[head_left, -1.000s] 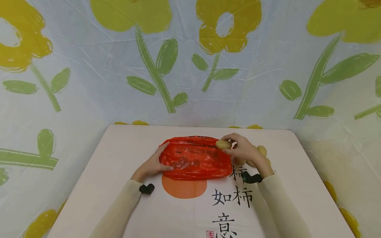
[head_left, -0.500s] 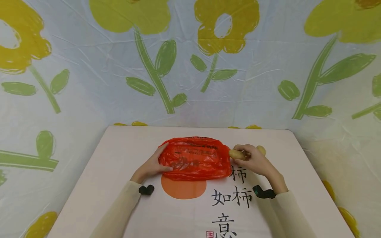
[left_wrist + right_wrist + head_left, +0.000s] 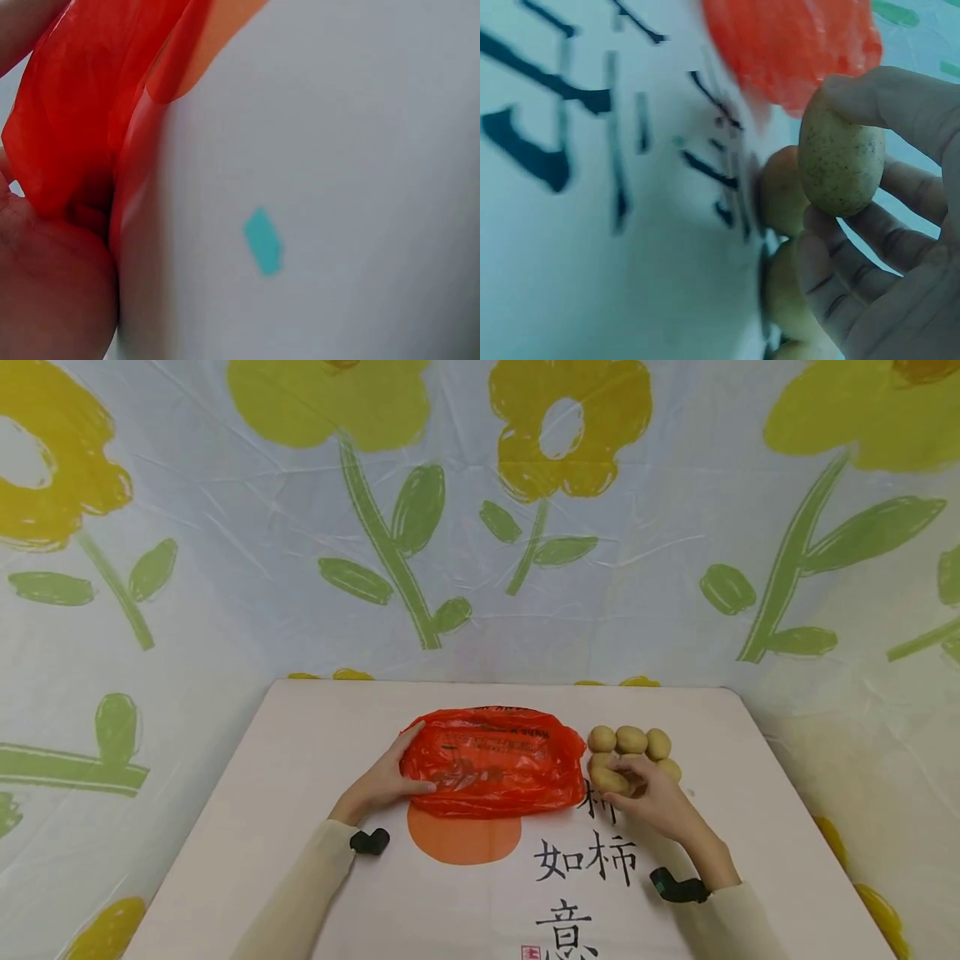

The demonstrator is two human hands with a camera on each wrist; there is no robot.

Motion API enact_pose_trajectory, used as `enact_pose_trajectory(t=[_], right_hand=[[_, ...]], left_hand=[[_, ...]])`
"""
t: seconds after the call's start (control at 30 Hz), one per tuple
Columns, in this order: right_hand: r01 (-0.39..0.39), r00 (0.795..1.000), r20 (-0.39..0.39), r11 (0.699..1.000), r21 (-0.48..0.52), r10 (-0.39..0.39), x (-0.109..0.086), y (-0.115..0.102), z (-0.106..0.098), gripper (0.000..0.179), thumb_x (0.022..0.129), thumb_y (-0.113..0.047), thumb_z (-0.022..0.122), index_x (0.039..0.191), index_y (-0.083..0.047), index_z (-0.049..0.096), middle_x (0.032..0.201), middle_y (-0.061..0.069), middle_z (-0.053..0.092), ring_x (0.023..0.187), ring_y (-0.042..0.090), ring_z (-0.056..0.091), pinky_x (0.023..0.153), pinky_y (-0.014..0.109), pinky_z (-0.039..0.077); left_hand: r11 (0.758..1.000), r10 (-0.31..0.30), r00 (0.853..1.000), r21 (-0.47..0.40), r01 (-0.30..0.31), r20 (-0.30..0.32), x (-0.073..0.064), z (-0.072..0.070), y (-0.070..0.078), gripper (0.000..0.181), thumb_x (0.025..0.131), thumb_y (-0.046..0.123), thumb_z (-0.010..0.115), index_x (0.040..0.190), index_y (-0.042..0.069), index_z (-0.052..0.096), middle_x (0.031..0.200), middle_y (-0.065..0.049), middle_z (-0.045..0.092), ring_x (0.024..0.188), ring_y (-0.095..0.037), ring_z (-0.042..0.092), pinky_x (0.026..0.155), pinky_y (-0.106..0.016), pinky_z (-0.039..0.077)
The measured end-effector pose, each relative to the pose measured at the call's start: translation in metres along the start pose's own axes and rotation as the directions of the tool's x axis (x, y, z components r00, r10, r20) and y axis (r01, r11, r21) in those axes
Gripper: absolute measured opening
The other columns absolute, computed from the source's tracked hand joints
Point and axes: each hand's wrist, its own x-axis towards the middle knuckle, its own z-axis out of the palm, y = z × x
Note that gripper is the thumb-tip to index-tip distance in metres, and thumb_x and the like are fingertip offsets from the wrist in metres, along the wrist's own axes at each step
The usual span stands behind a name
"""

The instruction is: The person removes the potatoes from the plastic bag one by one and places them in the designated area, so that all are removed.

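Note:
A red plastic bag (image 3: pixel 491 764) with dark print lies across the middle of the table. At its left end my left hand (image 3: pixel 386 772) holds it, fingers at the back edge and thumb along the front. In the left wrist view the red film (image 3: pixel 82 112) covers part of the palm. My right hand (image 3: pixel 660 802) pinches a potato (image 3: pixel 841 154) between thumb and fingers, just right of the bag. Several other potatoes (image 3: pixel 631 740) sit close together in rows beside and behind that hand; some are partly hidden by it.
The pale table cover (image 3: pixel 300 735) carries a printed orange disc (image 3: pixel 465 839) and large black characters (image 3: pixel 585 858). A flower-patterned cloth (image 3: pixel 645 610) hangs behind the table and along both sides. Dark wrist devices (image 3: pixel 678 887) are worn on both arms.
My right hand has moved from above the bag's right end, rightward and nearer to me, with a potato still pinched. More of the potato group now shows. The left hand keeps its place.

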Motion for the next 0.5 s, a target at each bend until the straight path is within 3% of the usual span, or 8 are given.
enact_pose_trajectory(t=[0.27, 0.5], right_hand=[[-0.047, 0.999, -0.019, 0.999, 0.002, 0.047, -0.007, 0.01, 0.015, 0.043, 0.08, -0.019, 0.09, 0.118, -0.01, 0.07, 0.112, 0.007, 0.068, 0.091, 0.019, 0.061, 0.076, 0.027, 0.056], [-0.096, 0.994, -0.052, 0.995, -0.039, 0.094, -0.007, 0.012, 0.021, 0.045, 0.079, -0.019, 0.09, 0.118, -0.008, 0.069, 0.114, 0.008, 0.067, 0.098, 0.022, 0.061, 0.082, 0.03, 0.054]], left_hand=[[1.0, -0.003, 1.0, -0.009, 0.003, -0.011, 0.001, 0.0, -0.001, 0.112, 0.079, 0.027, 0.088, 0.166, 0.028, 0.017, 0.172, -0.006, 0.015, 0.159, -0.036, 0.013, 0.125, -0.065, 0.016], [1.0, -0.014, 1.0, -0.011, 0.013, -0.016, 0.001, 0.001, 0.0, 0.111, 0.08, 0.027, 0.088, 0.166, 0.03, 0.018, 0.173, -0.005, 0.014, 0.159, -0.036, 0.012, 0.125, -0.066, 0.015]])
